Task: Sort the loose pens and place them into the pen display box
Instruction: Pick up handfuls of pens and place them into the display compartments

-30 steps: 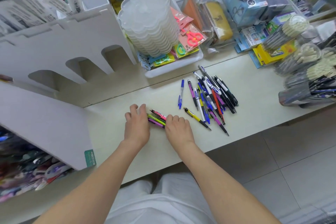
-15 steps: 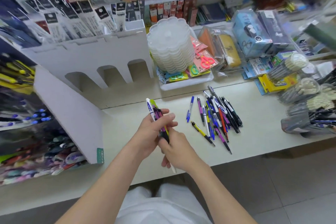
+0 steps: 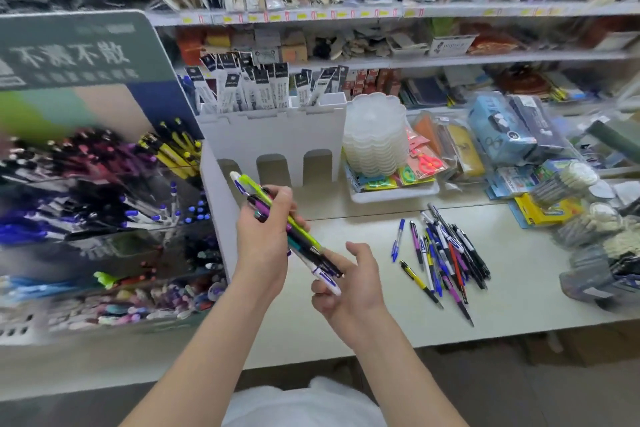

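Note:
My left hand (image 3: 266,232) grips a bundle of several pens (image 3: 277,215), green, purple, black and white, held slanted above the counter. My right hand (image 3: 349,281) sits just below the bundle's lower end, fingers loosely curled, with the white pen's tip lying against them. A pile of loose pens (image 3: 446,253) lies on the white counter (image 3: 519,288) to the right of my hands. The pen display box (image 3: 104,218), tiered and full of coloured pens, stands at the left, blurred.
A white cardboard stand (image 3: 277,139) with arched cut-outs rises behind my hands. A stack of clear plastic trays (image 3: 375,132) sits in a white tray. Bagged goods and bundled pens (image 3: 588,218) crowd the right. Shelves run along the back.
The hands gathered pens off the counter and lifted them. The view swung up and left, bringing the display box into sight. My right hand has loosened below the bundle.

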The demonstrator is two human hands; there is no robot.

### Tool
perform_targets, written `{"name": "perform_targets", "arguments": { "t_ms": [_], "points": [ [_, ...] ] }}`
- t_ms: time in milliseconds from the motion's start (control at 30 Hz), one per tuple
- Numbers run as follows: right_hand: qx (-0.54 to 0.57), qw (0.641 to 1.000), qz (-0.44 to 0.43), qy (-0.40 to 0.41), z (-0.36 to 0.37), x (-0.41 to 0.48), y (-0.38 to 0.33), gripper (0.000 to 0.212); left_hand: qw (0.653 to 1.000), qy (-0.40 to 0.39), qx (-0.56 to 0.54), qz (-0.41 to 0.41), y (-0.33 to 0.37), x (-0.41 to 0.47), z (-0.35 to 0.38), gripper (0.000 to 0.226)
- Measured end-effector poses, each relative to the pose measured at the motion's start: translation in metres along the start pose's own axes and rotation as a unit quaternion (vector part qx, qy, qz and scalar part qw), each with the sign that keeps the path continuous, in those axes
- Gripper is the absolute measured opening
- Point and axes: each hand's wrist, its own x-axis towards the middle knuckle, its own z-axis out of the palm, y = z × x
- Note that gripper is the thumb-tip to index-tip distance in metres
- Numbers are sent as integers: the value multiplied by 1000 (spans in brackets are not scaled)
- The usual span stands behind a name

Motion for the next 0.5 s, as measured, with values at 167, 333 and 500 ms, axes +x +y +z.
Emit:
{"name": "perform_targets", "arguments": {
  "t_ms": [167, 333, 500],
  "points": [
    [81, 996, -23, 30, 71, -1, 55, 33, 998, -33, -18, 40, 29, -21, -52, 42],
    [131, 988, -63, 45, 128, -8, 117, 35, 997, -19, -74, -6, 54, -35, -117, 60],
    [152, 985, -82, -24, 174, -22, 183, 52, 997, -59, -32, -45, 68, -48, -175, 29]
  ]
}}
